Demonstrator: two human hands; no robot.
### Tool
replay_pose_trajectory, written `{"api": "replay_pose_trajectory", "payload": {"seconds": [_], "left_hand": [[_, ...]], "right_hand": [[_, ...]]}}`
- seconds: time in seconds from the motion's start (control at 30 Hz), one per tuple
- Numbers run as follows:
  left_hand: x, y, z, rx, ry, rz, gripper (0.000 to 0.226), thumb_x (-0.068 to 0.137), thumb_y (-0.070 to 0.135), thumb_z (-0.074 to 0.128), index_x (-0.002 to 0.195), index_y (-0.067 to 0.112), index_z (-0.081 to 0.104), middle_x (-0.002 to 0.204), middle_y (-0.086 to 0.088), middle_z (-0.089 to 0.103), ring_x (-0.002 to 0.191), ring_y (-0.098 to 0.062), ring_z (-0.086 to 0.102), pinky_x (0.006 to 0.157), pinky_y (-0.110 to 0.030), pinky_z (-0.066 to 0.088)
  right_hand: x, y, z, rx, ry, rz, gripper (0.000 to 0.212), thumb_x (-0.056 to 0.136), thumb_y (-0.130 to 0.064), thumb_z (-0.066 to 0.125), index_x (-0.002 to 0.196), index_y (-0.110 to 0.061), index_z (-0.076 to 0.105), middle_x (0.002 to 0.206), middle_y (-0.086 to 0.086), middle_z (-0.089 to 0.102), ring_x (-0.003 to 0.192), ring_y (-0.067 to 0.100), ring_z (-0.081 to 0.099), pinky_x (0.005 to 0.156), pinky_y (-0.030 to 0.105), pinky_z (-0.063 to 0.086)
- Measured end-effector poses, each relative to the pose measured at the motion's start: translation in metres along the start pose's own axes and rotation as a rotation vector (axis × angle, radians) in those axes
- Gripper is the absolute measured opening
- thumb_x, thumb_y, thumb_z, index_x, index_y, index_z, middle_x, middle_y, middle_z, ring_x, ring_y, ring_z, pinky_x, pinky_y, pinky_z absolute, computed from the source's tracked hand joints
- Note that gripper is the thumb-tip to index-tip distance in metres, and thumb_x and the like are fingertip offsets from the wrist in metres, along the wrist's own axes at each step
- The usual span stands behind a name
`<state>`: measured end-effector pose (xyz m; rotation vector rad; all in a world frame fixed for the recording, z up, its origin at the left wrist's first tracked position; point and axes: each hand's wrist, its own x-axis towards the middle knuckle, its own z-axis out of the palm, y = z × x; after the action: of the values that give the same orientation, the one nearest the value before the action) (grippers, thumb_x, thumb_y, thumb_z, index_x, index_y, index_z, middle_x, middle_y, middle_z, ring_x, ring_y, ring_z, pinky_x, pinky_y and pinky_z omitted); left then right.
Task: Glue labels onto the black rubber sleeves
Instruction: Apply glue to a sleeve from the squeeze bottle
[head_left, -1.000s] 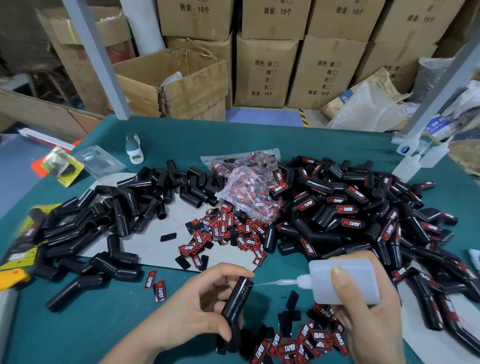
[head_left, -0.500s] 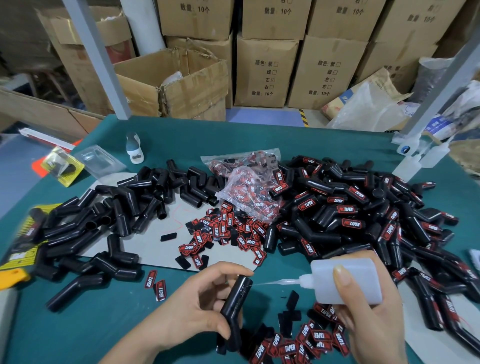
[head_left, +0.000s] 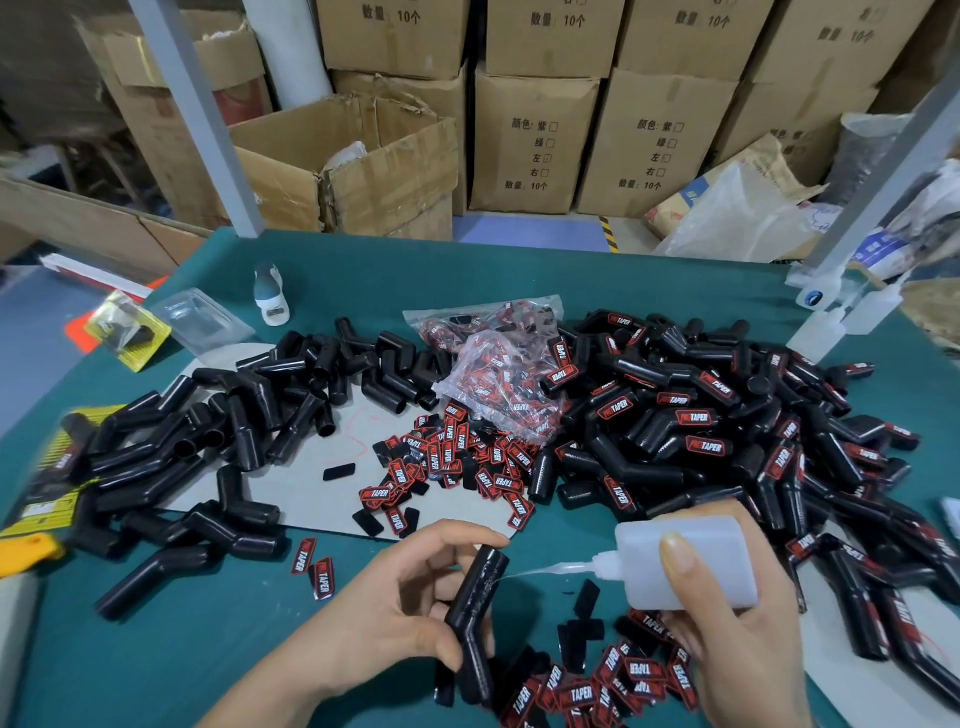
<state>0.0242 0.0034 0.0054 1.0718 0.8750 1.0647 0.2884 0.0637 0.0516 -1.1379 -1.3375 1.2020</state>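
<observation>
- While the left hand (head_left: 395, 618) is gripping a bent black sleeve (head_left: 475, 613), the right hand (head_left: 727, 639) is holding a glue bottle (head_left: 685, 561).
- Nozzle is pointing at the sleeve's upper part.

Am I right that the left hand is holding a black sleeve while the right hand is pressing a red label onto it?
Not quite: in the head view the right hand holds a white glue bottle, nozzle aimed at the black sleeve, not a label. The left hand does hold the sleeve.
</observation>
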Motion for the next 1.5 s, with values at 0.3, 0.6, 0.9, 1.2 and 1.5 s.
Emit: {"api": "replay_pose_trajectory", "payload": {"seconds": [0.3, 0.6, 0.9, 1.2, 1.5], "left_hand": [[0.000, 0.002, 0.002, -0.058, -0.005, -0.003, 0.077, 0.072, 0.035, 0.090, 0.140, 0.022, 0.056, 0.118, 0.000, 0.067, 0.093, -0.025, 0.073, 0.081, -0.029, 0.058], [0.000, 0.002, 0.001, -0.062, -0.008, -0.017, 0.077, 0.072, 0.030, 0.090, 0.141, 0.022, 0.056, 0.118, -0.005, 0.068, 0.092, -0.029, 0.075, 0.083, -0.036, 0.060], [-0.001, 0.005, 0.002, -0.060, -0.002, -0.021, 0.075, 0.074, 0.023, 0.090, 0.141, 0.022, 0.056, 0.116, -0.007, 0.068, 0.092, -0.030, 0.074, 0.083, -0.037, 0.060], [-0.001, 0.006, 0.003, -0.036, 0.076, -0.032, 0.075, 0.070, 0.001, 0.076, 0.138, 0.030, 0.062, 0.110, -0.006, 0.070, 0.092, -0.034, 0.074, 0.085, -0.037, 0.057], [-0.001, 0.007, 0.002, -0.014, 0.137, -0.043, 0.077, 0.070, 0.033, 0.095, 0.139, 0.032, 0.062, 0.110, -0.008, 0.070, 0.094, -0.036, 0.074, 0.089, -0.038, 0.058]], "right_hand": [[0.000, -0.001, 0.000, 0.008, 0.008, 0.002, 0.070, 0.067, -0.082, 0.077, 0.098, -0.019, 0.068, 0.071, 0.005, 0.065, 0.056, 0.013, 0.061, 0.047, 0.022, 0.046], [-0.001, 0.001, 0.000, 0.014, -0.016, 0.013, 0.067, 0.067, -0.081, 0.078, 0.097, -0.022, 0.069, 0.075, 0.006, 0.067, 0.062, 0.019, 0.065, 0.051, 0.032, 0.050], [0.002, 0.003, -0.001, 0.095, -0.048, 0.027, 0.066, 0.066, -0.077, 0.081, 0.093, -0.019, 0.068, 0.068, 0.003, 0.063, 0.049, 0.009, 0.056, 0.045, 0.021, 0.043], [0.014, 0.007, -0.002, 0.469, -0.008, 0.113, 0.061, 0.072, -0.058, 0.086, 0.104, -0.010, 0.067, 0.061, 0.014, 0.049, 0.037, 0.012, 0.035, 0.038, 0.023, 0.035], [0.015, 0.016, 0.010, 0.375, -0.082, 0.127, 0.021, 0.077, -0.038, 0.076, 0.092, -0.025, 0.070, 0.092, 0.022, 0.075, 0.075, 0.028, 0.074, 0.060, 0.032, 0.062]]}}
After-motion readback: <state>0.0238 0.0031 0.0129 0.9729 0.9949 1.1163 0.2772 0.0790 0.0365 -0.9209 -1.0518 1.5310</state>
